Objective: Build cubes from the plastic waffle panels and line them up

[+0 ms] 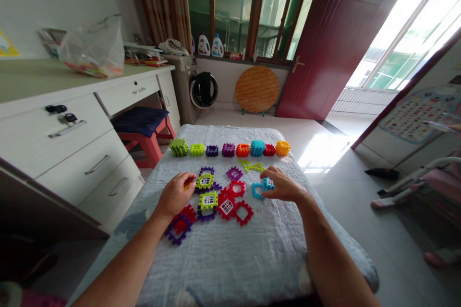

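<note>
My left hand (177, 195) is at the left of the loose pieces, fingers curled round a small orange piece (188, 185), mostly hidden. It is beside a lime window piece (205, 182). My right hand (283, 185) has its thumb and fingers closed on a blue window piece (268, 183), next to a blue frame (257, 190). Between the hands lie a purple piece (234, 173), red frames (244, 213), a red piece with a white window (226, 206) and another lime window piece (208, 200). A dark purple frame (179, 230) overlaps red pieces near my left wrist.
Assembled coloured blocks, among them a green one (179, 147) and an orange one (283, 148), form a row along the back of the cloth-covered table (230, 268). Flat lime pieces (251, 166) lie before them. A red stool (144, 129) stands beyond the left edge.
</note>
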Demonstrator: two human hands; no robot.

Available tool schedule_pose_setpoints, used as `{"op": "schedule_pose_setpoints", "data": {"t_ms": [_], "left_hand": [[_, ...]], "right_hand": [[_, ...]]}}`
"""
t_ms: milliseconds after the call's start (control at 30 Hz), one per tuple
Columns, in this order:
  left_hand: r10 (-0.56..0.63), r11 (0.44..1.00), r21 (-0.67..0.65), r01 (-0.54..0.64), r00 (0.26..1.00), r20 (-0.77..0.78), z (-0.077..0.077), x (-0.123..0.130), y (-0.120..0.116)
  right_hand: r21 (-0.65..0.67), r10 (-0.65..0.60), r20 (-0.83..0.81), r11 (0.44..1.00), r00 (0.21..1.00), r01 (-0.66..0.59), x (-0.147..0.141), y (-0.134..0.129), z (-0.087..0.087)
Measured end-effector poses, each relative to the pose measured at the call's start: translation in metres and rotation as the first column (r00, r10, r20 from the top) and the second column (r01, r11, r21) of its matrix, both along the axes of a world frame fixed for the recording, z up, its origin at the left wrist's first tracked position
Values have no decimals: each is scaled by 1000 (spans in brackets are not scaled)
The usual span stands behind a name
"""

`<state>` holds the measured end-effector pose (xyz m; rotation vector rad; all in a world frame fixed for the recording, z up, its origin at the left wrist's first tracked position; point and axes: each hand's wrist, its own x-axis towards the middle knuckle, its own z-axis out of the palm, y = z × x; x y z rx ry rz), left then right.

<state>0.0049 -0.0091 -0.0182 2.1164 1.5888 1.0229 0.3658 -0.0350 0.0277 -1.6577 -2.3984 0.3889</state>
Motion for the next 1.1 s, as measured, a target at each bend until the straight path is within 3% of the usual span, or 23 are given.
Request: {"op": "schedule_pose_setpoints", "data": {"t_ms": [67,233,500,733,900,1000,1100], "left_hand": [[2,1000,-1,-2,1000,6,0,0,0],[11,1000,-1,-11,1000,16,2,1,-1],[6,1000,-15,-6,1000,20,6,3,-3],[8,1000,-4,-8,1000,15,5,2,-3],[11,1000,5,-11,1000,8,4,1,-2],[16,1000,8,-16,1000,9,4,1,-2],[19,1000,7,-19,1000,5,5,1,-2]], "right_hand": [[-36,67,24,997,997,-66,-10,-2,0],[1,89,72,996,993,-89,-25,0,2],[7,92,-219,996,971,-93,-27,5,4],[186,-29,-61,982,998,40,-24,7,-8],[104,-59,126,994,990,47,-32,2,-8],[90,-68,106,994,992,59,-30,5,-7],[163,-126,-11,978,992,127,-10,10,-4]]}}
